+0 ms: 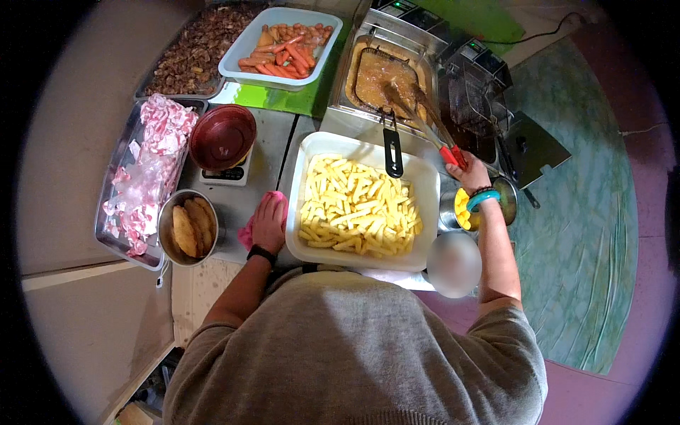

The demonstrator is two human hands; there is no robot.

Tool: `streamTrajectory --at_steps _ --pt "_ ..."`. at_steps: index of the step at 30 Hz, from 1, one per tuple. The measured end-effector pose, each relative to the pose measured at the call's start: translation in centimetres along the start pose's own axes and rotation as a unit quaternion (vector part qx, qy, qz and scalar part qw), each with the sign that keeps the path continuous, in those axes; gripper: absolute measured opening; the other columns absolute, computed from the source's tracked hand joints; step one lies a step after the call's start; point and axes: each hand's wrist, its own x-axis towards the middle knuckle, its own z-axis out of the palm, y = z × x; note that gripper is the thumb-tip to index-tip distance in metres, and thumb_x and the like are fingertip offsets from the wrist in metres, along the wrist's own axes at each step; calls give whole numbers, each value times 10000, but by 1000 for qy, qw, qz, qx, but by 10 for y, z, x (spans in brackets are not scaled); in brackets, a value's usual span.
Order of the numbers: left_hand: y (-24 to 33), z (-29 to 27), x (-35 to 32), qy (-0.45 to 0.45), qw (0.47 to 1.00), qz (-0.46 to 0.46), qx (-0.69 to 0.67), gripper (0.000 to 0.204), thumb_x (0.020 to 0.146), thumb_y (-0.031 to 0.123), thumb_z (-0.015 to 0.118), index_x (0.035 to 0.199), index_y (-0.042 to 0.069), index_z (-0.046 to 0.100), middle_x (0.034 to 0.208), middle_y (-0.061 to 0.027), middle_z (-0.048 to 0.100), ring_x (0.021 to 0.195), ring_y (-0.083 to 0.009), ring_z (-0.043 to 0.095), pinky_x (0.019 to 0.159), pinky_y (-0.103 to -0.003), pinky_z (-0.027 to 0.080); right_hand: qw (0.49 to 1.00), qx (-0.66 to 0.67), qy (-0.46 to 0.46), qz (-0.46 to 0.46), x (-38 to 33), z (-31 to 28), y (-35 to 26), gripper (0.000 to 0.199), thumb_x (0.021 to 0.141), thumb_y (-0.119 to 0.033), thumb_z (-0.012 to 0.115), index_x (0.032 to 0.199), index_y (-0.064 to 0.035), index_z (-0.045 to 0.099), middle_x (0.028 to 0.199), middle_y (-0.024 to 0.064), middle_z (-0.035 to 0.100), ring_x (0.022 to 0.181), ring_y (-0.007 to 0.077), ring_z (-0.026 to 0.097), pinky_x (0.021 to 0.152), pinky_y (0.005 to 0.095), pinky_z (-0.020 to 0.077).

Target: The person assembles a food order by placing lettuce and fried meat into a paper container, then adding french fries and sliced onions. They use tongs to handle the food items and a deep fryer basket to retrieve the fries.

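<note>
Near the middle of the counter, my left hand (268,223) is closed over a pink cloth (246,235), pressing it down beside a white tub. My right hand (473,174) grips metal tongs (423,126) by their red handles. The tongs' tips reach into a fryer basket (384,58) in bubbling brown oil; what lies between them I cannot make out. The basket's black handle (392,152) sticks out over the white tub (433,205), which holds many pale potato fries (361,209).
Left stand a dark red bowl (224,136) on a scale (225,177), a steel pot (170,248) of browned pieces, and a tray (106,212) of pink meat. Sausages fill a tub (273,81) behind. Beside my right wrist are a yellow-filled container (464,209) and a second fryer (471,106).
</note>
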Motion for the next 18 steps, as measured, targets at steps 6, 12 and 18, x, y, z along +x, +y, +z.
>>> streamTrajectory --at_steps 6,12,18 --pt "0 -1 -7 -4 1000 -13 16 424 759 223 473 1132 23 445 1193 -148 413 1146 -298 350 966 -411 264 973 -227 14 38 -24 -11 -67 541 689 -319 626 1159 -126 441 884 172 592 776 337 576 652 415 471" --pt "0 -2 -4 -20 1000 -13 3 433 751 225 482 1134 25 445 1208 -141 403 1155 -289 341 976 -409 253 914 -382 120 -66 -27 -12 -70 506 685 -209 615 1159 -159 445 802 85 535 599 254 570 492 353 465" --pt "-1 -4 -5 -23 1000 -12 6 438 746 227 485 1134 26 446 1210 -139 401 1161 -281 336 978 -407 250 821 -506 121 -234 2 -60 -77 506 712 -83 471 1206 -175 407 719 38 477 596 173 532 498 287 446"
